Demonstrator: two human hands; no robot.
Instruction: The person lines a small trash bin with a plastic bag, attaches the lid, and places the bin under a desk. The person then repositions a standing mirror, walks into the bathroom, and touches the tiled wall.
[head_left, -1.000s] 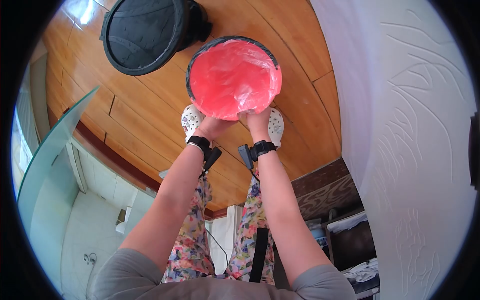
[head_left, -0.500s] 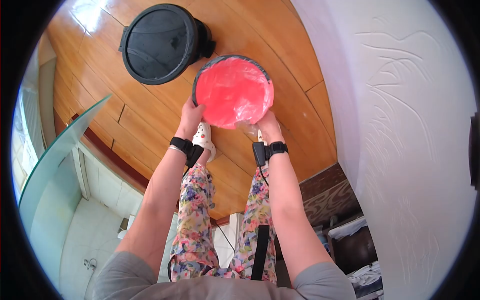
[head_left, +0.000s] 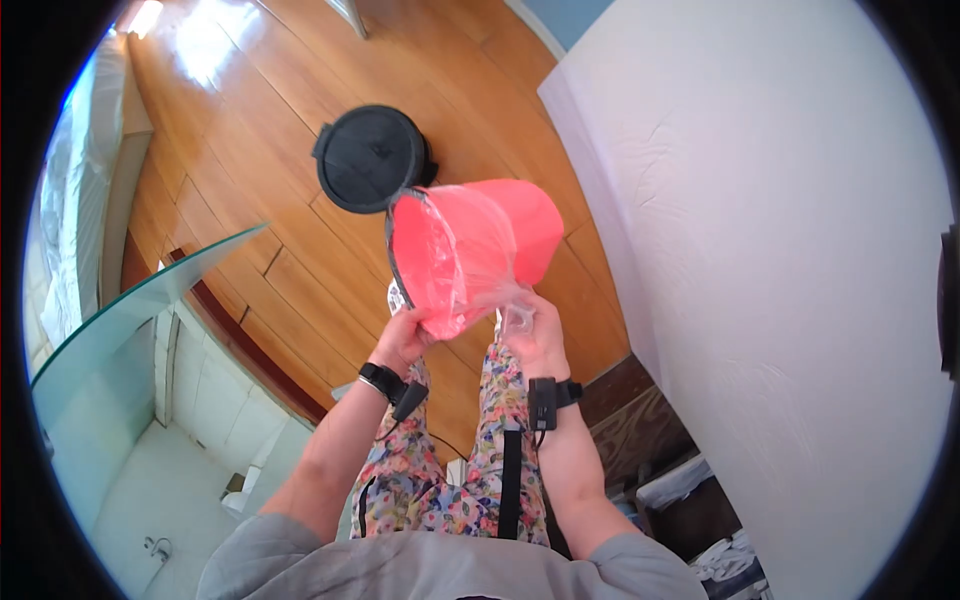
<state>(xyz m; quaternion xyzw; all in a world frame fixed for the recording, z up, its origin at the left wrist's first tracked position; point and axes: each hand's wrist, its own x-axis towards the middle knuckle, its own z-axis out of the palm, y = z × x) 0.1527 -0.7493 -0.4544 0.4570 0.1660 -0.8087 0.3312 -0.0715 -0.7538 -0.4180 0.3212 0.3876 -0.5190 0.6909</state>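
A pink bin with a dark rim hangs tilted between my hands, its mouth facing left. A clear plastic bag lines it and folds over the outside. My left hand is closed on the lower edge of the mouth, gripping the bin through the plastic. At the lower right side of the bin, my right hand is closed around a gathered bit of the clear bag. The black lidded bucket stands on the floor just beyond the bin.
A glass panel stands at the left beside a tiled room. A white padded surface runs along the right. Wooden flooring lies ahead, and an open cabinet with folded cloths is at the lower right.
The bin has turned from facing me to lying tilted with its mouth leftward and its side exposed. Both hands have come closer to my body. The view has shifted, showing more floor ahead.
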